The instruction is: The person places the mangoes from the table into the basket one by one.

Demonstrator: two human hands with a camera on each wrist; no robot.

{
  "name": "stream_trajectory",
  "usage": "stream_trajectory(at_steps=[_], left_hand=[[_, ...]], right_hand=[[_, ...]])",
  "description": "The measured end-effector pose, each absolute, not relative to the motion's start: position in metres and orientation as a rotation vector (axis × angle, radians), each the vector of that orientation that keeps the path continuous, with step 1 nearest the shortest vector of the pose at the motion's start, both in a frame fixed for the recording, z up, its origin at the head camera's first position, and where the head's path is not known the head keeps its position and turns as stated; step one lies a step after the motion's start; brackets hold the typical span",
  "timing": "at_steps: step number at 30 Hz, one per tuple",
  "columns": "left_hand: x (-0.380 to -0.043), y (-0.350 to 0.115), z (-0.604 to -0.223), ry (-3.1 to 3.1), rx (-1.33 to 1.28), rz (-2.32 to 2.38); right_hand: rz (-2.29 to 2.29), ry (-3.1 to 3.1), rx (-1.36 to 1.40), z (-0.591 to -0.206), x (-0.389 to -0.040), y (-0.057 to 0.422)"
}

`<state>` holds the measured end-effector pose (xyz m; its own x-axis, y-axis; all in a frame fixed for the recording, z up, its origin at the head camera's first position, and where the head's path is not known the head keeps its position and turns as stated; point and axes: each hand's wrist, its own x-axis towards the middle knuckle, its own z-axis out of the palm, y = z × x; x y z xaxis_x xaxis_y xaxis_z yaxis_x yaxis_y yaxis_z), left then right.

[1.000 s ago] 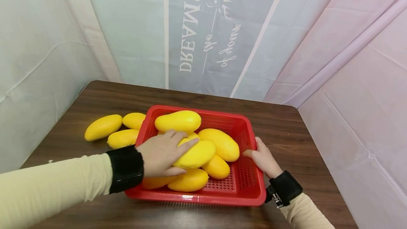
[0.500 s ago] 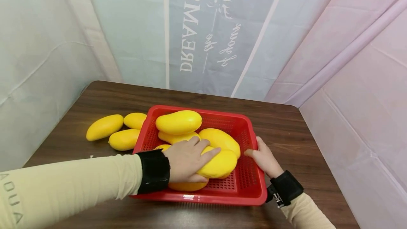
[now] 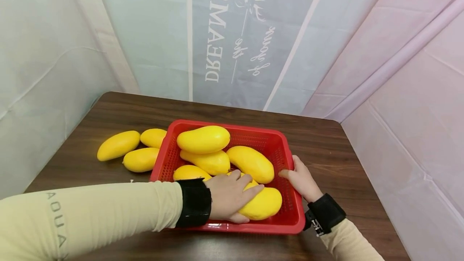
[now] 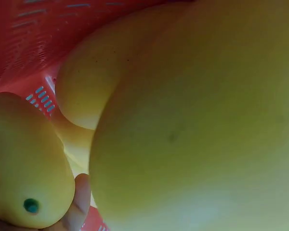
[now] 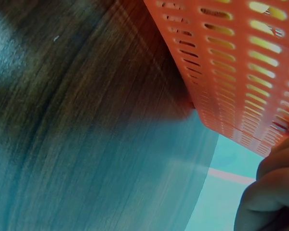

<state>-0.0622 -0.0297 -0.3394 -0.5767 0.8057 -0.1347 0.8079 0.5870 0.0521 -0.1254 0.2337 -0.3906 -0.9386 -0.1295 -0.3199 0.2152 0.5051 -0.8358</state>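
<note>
A yellow mango (image 3: 265, 204) is in my left hand (image 3: 229, 197), near the front right corner of a red plastic basket (image 3: 264, 228). The fingers lie over its top, and the thumb is at its near side. In the left wrist view, a mango (image 4: 26, 159) with a green stem spot touches a finger (image 4: 80, 199). Several other mangoes lie in the basket, among them one at the back (image 3: 204, 139) and one at the right (image 3: 251, 164). My right hand (image 3: 303, 178) grips the basket's right rim, thumb inside. The right wrist view shows its curled fingers (image 5: 272, 187) outside the slotted wall.
Three loose mangoes lie on the dark wooden table (image 3: 123, 112) left of the basket, the outermost one (image 3: 118, 146) furthest left. A printed curtain (image 3: 235, 51) hangs behind the table, with pale cloth walls at both sides.
My left hand has moved right and toward the front of the basket with the mango, uncovering mangoes at the left. My right hand has stayed on the rim.
</note>
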Motion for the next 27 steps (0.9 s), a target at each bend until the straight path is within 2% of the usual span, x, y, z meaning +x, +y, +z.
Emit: stream_trajectory(at_steps=[27], left_hand=[[-0.063, -0.015, -0.354, 2.581, 1.301, 0.128]], right_hand=[[-1.405, 2.428, 0.115, -0.389, -0.124, 0.231]])
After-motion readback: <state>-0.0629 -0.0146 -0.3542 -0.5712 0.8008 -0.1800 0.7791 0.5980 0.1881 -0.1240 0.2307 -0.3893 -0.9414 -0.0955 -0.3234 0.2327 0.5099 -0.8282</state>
